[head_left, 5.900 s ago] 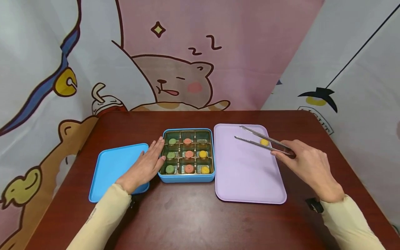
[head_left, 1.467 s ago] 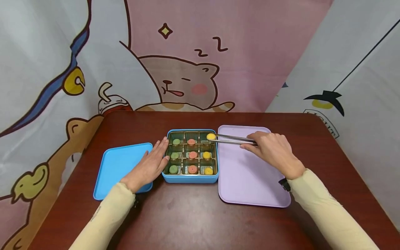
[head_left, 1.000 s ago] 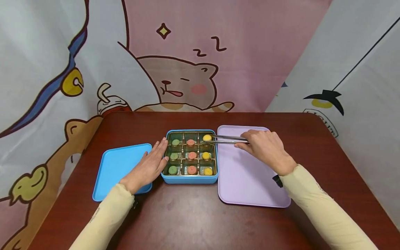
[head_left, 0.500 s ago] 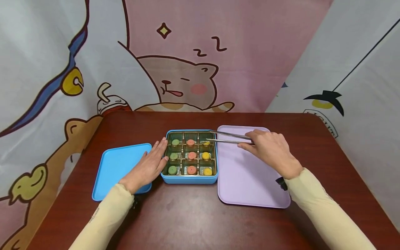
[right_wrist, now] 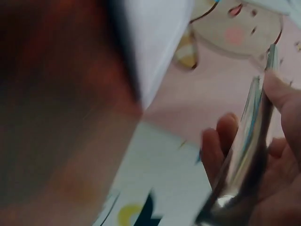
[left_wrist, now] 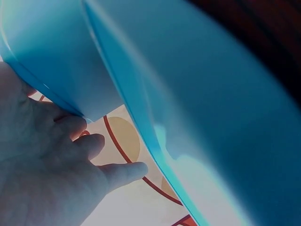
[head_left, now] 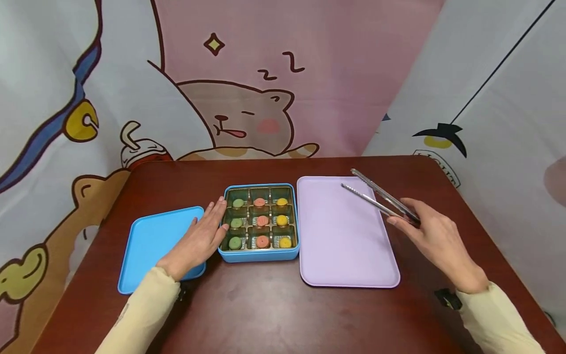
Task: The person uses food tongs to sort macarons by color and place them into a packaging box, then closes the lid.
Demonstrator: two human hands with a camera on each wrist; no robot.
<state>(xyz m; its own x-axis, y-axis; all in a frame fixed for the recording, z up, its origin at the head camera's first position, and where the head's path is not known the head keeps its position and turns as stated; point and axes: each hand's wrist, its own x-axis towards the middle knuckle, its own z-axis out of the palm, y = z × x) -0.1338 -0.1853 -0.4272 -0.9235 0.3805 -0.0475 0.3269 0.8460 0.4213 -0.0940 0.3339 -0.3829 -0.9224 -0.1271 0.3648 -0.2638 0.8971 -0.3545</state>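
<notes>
Since half a second before, the right hand (head_left: 435,236) had drawn the tongs (head_left: 380,196) out of the blue box (head_left: 258,255) and rightward, leaving a yellow cookie (head_left: 281,201) seated in the far right compartment, so that all nine compartments held a piece.

Taking the box as landmark and going left to right: the blue lid (head_left: 150,246) lay flat on the counter (head_left: 265,309) just left of the box. The left hand (head_left: 196,241) rested partly on that lid, its fingers (head_left: 216,209) straight and flat against the box's left wall. Touching the box's right side lay the lilac tray (head_left: 340,246), with nothing on it. Over the tray's far right corner hung the tongs, their blades parted and carrying nothing, pinched at the handle end by the right hand's fingers (head_left: 400,221).

The tongs' long axis ran from the hand toward the far left, so their tips pointed roughly back toward the box, well apart from it across the tray. The left hand was the nearer one to both box and lid.
</notes>
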